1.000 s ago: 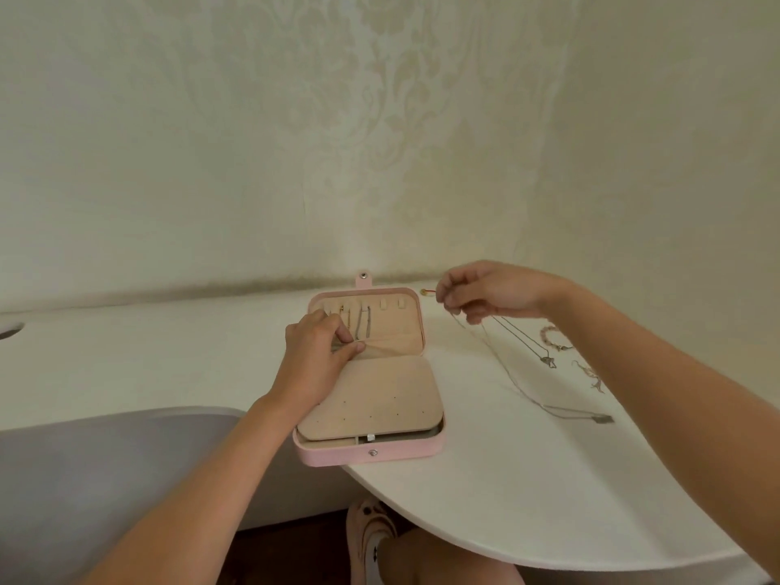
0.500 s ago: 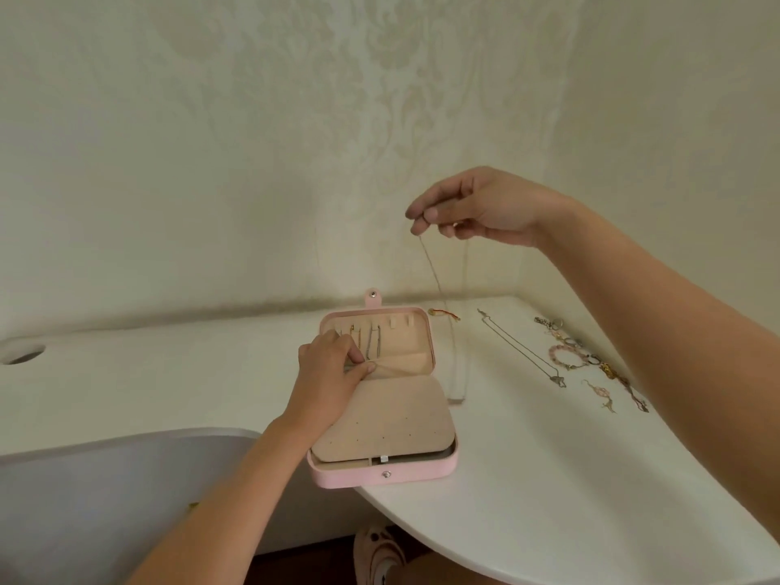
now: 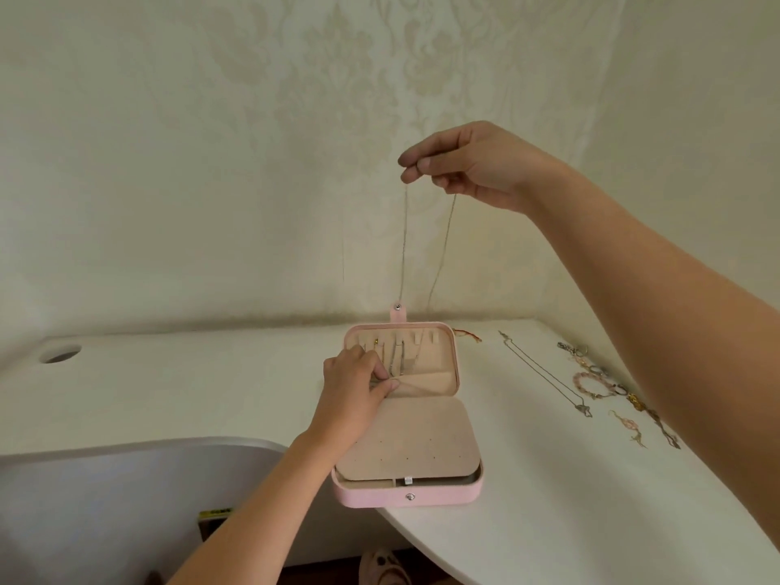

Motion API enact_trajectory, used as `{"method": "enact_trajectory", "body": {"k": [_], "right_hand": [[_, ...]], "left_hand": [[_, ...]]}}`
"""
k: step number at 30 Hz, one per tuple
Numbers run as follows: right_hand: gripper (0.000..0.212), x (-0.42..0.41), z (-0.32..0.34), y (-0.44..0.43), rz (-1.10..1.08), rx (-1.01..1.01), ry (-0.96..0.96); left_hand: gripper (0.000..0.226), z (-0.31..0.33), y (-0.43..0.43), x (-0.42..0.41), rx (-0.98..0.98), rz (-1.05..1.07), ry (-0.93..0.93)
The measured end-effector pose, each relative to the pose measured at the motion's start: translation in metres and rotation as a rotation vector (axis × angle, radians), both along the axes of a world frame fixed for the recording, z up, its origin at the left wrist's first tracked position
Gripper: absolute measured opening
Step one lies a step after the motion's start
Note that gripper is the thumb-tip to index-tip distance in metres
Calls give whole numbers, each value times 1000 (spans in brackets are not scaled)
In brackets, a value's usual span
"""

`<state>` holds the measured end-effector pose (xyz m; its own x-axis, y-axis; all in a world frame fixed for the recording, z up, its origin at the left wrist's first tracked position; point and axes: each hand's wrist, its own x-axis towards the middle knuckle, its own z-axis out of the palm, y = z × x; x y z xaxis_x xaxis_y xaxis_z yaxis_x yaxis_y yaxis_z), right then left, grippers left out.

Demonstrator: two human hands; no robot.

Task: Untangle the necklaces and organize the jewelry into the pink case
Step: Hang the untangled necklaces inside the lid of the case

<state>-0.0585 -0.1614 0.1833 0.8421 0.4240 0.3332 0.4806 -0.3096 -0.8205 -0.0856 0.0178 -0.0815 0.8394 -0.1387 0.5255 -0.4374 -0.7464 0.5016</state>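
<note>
1. Left hand [image 3: 354, 394] rests on the left side of the open lid. Its fingers are curled, and thumb and forefinger pinch what seems to be the top edge of the lid's pocket [image 3: 426, 384].
2. The pink case [image 3: 405, 498] lies open at the near edge of the white table [image 3: 190, 394], with its lid tilted back toward the wall. Several short chains [image 3: 396, 358] hang from hooks inside the lid, and a beige flap [image 3: 413, 441] covers the lower half.
3. A thin necklace [image 3: 404, 247] hangs in two strands straight above the lid. Its lower end is too fine to follow against the case.
4. The right hand [image 3: 472, 162] is held high above the case with its fingertips closed on the top of that necklace.
5. Further right on the table lie loose pieces, well apart from the case: a red cord [image 3: 468, 334], a long silver chain [image 3: 544, 377] and a pink bead bracelet [image 3: 591, 384] among smaller bits.
</note>
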Motion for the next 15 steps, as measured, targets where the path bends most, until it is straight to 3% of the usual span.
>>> {"method": "enact_trajectory", "body": {"k": [9,15], "right_hand": [[20,6,-14,2,-21,-82,1],[20,3,-9,0,-17,-63,-13]], "left_hand": [[17,-1,1,0,-5,-6,-32],[25,-1,0,0,0,-6,-25]]}}
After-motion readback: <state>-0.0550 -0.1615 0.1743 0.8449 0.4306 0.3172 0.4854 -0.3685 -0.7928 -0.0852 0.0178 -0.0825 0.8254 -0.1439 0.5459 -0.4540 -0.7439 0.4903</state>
